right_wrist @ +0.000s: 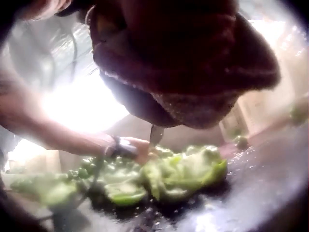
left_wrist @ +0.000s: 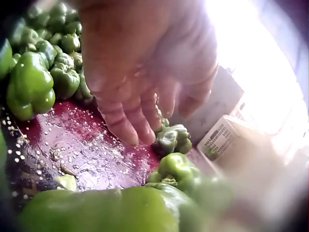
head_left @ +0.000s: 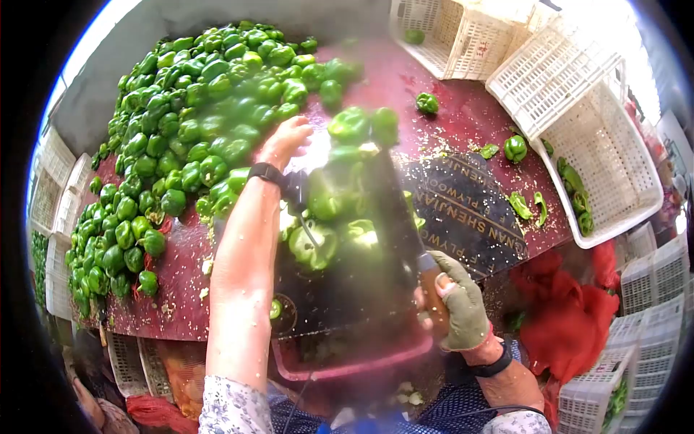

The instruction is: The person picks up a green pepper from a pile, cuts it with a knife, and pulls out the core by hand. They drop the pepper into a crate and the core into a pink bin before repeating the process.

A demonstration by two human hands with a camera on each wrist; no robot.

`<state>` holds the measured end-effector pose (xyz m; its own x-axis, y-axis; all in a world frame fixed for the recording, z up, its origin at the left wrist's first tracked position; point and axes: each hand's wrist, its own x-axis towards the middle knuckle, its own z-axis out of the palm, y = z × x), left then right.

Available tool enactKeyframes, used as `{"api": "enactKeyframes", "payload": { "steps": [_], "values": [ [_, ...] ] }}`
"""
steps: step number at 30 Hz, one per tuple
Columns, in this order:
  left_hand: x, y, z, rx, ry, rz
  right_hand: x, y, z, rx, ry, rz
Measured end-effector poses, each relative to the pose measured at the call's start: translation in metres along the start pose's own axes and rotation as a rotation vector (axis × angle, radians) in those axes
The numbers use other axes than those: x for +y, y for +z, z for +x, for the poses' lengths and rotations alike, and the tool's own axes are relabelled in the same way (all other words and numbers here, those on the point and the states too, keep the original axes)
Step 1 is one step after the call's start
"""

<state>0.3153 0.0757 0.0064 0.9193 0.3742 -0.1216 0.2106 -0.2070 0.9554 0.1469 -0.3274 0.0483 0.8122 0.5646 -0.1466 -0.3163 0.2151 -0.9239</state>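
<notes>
My left hand [head_left: 285,139] reaches forward over the table with its fingers extended and nothing held. Beside it lies a large heap of green bell peppers [head_left: 173,137]. In the left wrist view the fingers hang over the red tabletop, just short of a green pepper [left_wrist: 174,139]. My right hand [head_left: 463,304], in an olive fingerless glove, grips a knife by its brown handle [head_left: 432,286]. Part of its blade [right_wrist: 155,135] shows in the right wrist view. Between my arms lie several peppers, among them a cut one [head_left: 314,247], on a dark board. A blurred smear covers part of the head view.
A black printed plywood board [head_left: 470,210] lies on the seed-strewn red table [head_left: 390,65]. At the right, a white crate [head_left: 614,159] holds some green pieces, and more crates stand behind it. A pink-rimmed tub [head_left: 361,369] sits below the near edge. Red netting [head_left: 564,318] hangs lower right.
</notes>
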Motion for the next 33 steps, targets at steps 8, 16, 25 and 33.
{"api": "enactKeyframes", "payload": {
  "steps": [8,16,25,33],
  "values": [
    [0.017,0.025,0.028,0.026,0.263,0.577,-0.001,-0.014,-0.018,0.029,0.028,0.117],
    [0.001,0.086,0.098,-0.02,0.109,0.736,-0.027,-0.04,-0.009,0.144,0.127,0.024],
    [-0.025,0.054,0.103,-0.285,-0.02,-0.287,-0.024,-0.042,0.005,0.101,0.195,0.016],
    [0.088,-0.056,-0.069,0.205,0.976,0.825,-0.005,0.01,-0.005,-0.251,0.291,-0.164]
  ]
}}
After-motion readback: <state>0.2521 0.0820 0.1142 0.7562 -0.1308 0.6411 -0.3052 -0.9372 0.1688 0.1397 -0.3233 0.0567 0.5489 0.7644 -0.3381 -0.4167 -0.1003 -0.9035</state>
